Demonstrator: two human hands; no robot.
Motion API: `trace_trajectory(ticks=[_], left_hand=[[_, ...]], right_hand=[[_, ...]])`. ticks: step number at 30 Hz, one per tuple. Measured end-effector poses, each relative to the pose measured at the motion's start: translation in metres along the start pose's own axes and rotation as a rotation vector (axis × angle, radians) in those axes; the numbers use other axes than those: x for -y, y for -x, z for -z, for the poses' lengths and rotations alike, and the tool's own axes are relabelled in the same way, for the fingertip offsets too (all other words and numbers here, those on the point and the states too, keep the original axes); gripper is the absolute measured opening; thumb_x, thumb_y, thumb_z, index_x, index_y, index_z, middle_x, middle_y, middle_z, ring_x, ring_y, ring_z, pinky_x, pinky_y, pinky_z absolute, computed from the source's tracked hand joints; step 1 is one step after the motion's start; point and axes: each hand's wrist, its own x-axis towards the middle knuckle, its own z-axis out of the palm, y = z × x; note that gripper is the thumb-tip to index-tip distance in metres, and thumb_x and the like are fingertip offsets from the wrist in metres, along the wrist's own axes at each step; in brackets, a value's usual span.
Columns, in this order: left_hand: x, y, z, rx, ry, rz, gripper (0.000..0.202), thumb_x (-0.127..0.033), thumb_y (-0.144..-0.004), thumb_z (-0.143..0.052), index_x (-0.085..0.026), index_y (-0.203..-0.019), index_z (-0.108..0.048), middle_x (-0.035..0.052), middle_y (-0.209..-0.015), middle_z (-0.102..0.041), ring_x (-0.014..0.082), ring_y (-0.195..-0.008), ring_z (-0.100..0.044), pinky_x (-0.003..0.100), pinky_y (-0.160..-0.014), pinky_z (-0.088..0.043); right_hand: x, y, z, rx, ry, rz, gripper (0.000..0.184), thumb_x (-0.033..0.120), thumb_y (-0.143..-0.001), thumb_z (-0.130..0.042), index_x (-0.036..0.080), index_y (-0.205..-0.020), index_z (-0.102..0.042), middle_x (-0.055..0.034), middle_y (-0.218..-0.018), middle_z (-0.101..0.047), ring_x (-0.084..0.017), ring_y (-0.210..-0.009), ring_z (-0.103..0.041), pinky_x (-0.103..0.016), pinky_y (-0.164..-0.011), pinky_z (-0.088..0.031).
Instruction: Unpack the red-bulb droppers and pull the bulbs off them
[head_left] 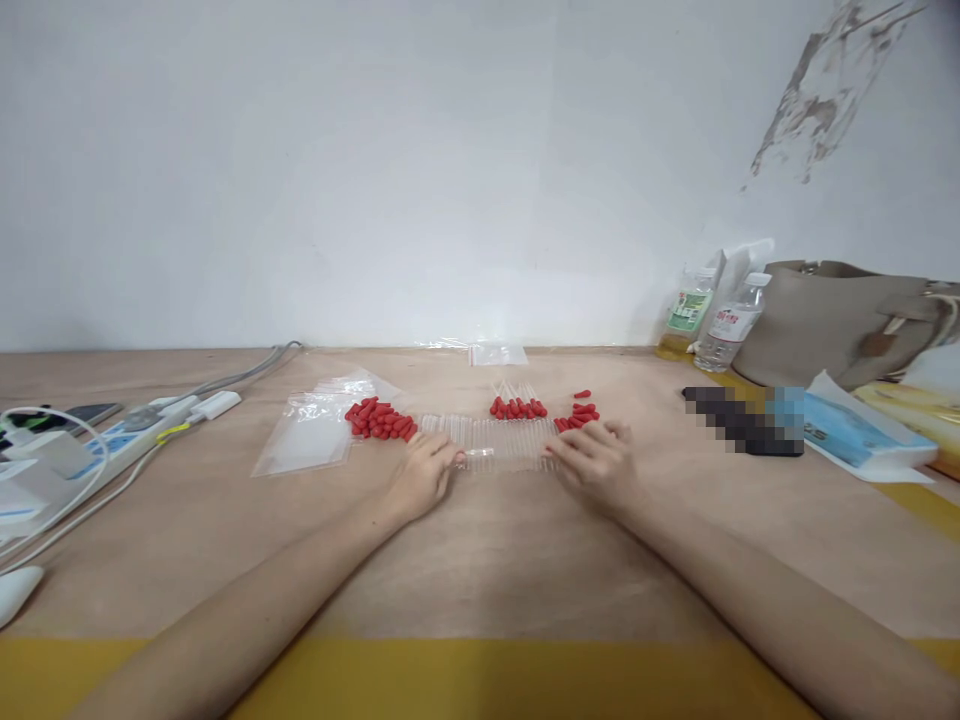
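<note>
A row of thin clear tubes (510,440) lies side by side on the table, with a glossy clear patch over its front. At its left end is my left hand (424,470), its fingers curled and the thumb against the tubes. My right hand (600,462) grips the right end with bent fingertips, slightly blurred. A heap of red rubber bulbs (379,418) lies beside my left hand, and a smaller group of red bulbs (581,413) sits behind my right. Just beyond the row, several droppers (517,405) point their red bulbs toward me.
Clear zip bags (307,430) lie left of the heap, another bag (499,355) by the wall. A power strip (112,450) with cables is far left. At right stand two bottles (731,325), a grey handbag (832,320), a blue tissue pack (862,425) and a dark object (765,435).
</note>
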Motion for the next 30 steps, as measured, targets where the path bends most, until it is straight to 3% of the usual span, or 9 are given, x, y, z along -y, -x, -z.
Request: trace_trajectory(ticks=[4, 8, 13, 16, 20, 26, 30], left_hand=[[0.013, -0.005, -0.005, -0.022, 0.021, 0.173, 0.024, -0.019, -0.088, -0.033, -0.015, -0.095, -0.056, 0.0046, -0.080, -0.049, 0.0135, -0.072, -0.049, 0.024, -0.063, -0.041], [0.017, -0.012, -0.016, -0.029, -0.010, 0.190, 0.033, -0.010, -0.083, -0.034, -0.014, -0.112, -0.048, 0.0065, -0.087, -0.045, 0.0153, -0.078, -0.048, 0.026, -0.069, -0.044], [0.021, -0.012, -0.028, -0.078, -0.003, 0.171, 0.030, -0.008, -0.081, -0.036, -0.015, -0.105, -0.051, 0.0059, -0.085, -0.047, 0.0161, -0.079, -0.049, 0.027, -0.071, -0.044], [0.022, -0.011, -0.031, -0.093, 0.005, 0.153, 0.022, -0.009, -0.081, -0.038, -0.015, -0.095, -0.055, 0.0056, -0.083, -0.049, 0.0158, -0.077, -0.050, 0.027, -0.069, -0.044], [0.019, -0.011, -0.030, -0.091, 0.031, 0.133, 0.018, -0.015, -0.082, -0.040, -0.015, -0.088, -0.057, 0.0055, -0.080, -0.050, 0.0151, -0.075, -0.051, 0.027, -0.068, -0.045], [0.010, -0.013, -0.022, 0.022, 0.048, 0.094, 0.022, -0.025, -0.084, -0.042, -0.014, -0.089, -0.059, 0.0088, -0.091, -0.052, 0.0168, -0.081, -0.051, 0.031, -0.074, -0.046], [0.009, -0.014, -0.017, 0.048, -0.015, 0.065, 0.026, -0.028, -0.085, -0.042, -0.013, -0.097, -0.060, 0.0101, -0.097, -0.053, 0.0193, -0.086, -0.048, 0.034, -0.076, -0.044]], right_hand=[[-0.039, -0.006, -0.002, -0.056, -0.223, -0.375, 0.025, 0.032, -0.084, -0.044, 0.021, -0.092, -0.065, -0.0057, -0.078, -0.056, -0.015, -0.073, -0.051, -0.029, -0.065, -0.040], [-0.082, -0.002, -0.011, -0.068, -0.200, -0.657, 0.034, 0.034, -0.081, -0.042, 0.013, -0.099, -0.062, -0.0088, -0.080, -0.053, -0.017, -0.069, -0.051, -0.031, -0.062, -0.043], [-0.107, 0.011, -0.023, -0.053, -0.341, -0.944, 0.036, 0.034, -0.071, -0.052, 0.011, -0.098, -0.057, -0.0074, -0.078, -0.059, -0.014, -0.060, -0.051, -0.029, -0.057, -0.043], [-0.098, 0.011, -0.024, -0.040, -0.358, -0.894, 0.030, 0.039, -0.069, -0.056, 0.015, -0.086, -0.059, -0.0051, -0.073, -0.061, -0.013, -0.057, -0.049, -0.026, -0.054, -0.040], [-0.076, 0.005, -0.019, 0.088, -0.261, -0.641, 0.021, 0.039, -0.070, -0.057, 0.020, -0.076, -0.062, -0.0029, -0.078, -0.064, -0.015, -0.068, -0.051, -0.028, -0.064, -0.037], [-0.057, 0.000, -0.012, 0.257, -0.039, -0.448, 0.020, 0.041, -0.074, -0.055, 0.023, -0.071, -0.065, -0.0019, -0.078, -0.065, -0.019, -0.080, -0.051, -0.035, -0.075, -0.026], [-0.057, 0.000, -0.011, 0.226, -0.030, -0.405, 0.021, 0.041, -0.075, -0.055, 0.024, -0.071, -0.066, -0.0037, -0.085, -0.064, -0.021, -0.089, -0.049, -0.036, -0.076, -0.024]])
